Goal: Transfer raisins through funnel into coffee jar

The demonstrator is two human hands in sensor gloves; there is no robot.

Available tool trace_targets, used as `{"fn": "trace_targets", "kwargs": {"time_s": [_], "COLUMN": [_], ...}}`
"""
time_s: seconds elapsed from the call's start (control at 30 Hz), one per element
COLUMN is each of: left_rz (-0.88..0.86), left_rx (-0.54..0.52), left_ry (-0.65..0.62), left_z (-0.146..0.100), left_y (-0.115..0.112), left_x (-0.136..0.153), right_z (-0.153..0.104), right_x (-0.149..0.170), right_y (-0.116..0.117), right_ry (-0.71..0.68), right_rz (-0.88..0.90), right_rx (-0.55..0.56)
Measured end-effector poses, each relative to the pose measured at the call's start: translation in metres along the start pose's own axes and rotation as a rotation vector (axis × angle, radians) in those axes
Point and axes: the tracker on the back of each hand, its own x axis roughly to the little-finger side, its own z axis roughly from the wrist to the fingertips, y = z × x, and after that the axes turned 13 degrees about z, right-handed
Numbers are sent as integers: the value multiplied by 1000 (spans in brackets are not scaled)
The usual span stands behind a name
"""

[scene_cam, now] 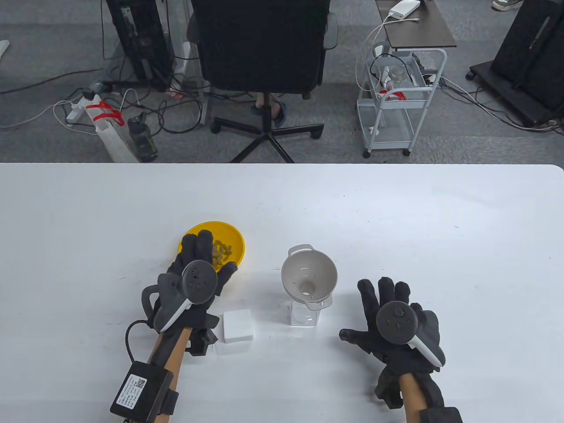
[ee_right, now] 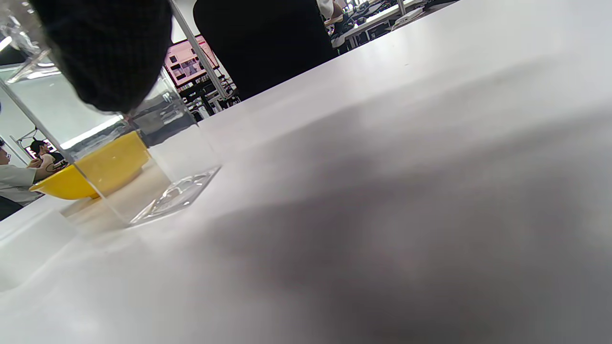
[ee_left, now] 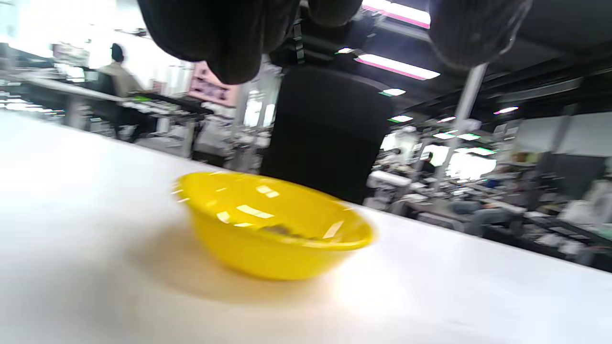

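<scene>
A yellow bowl [scene_cam: 229, 240] with raisins [scene_cam: 221, 252] sits left of centre on the white table [scene_cam: 396, 211]; it also shows in the left wrist view [ee_left: 272, 229]. My left hand [scene_cam: 200, 260] hovers over the bowl's near left rim with fingers extended, holding nothing. A grey funnel [scene_cam: 309, 274] sits in the mouth of a clear square jar [scene_cam: 304, 313], which also shows in the right wrist view [ee_right: 158, 157]. My right hand [scene_cam: 387, 308] lies spread and empty to the right of the jar, apart from it.
A small white block [scene_cam: 237, 325], perhaps the jar's lid, lies between the bowl and the jar near my left wrist. A black office chair [scene_cam: 264, 53] and a white cart [scene_cam: 396, 105] stand on the floor beyond the table's far edge.
</scene>
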Motion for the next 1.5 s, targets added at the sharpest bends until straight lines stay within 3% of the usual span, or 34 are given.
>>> {"fn": "trace_targets", "kwargs": {"time_s": [0.23,0.5,0.8,0.97,1.1,1.27,1.5], "left_rz": [7,101,-145,-253,-312,-338,-261], "left_rx": [163,236,288,221,159,73,-72], "left_ry": [259,343,433,450,447,389,240], "left_z": [35,47,54,53,48,36,12], "left_y": [-38,-61,-80,-84,-77,-52,15], "left_x": [14,19,35,42,46,44,19], "right_z": [1,3,3,4,3,3,1], "right_x": [5,8,9,12,12,11,8], "right_y": [-1,0,1,1,1,1,0], "right_ry": [16,39,48,66,65,53,29], "right_rz": [22,18,14,26,31,26,7], "right_rx": [-8,-23,-20,-21,-15,-9,3]}}
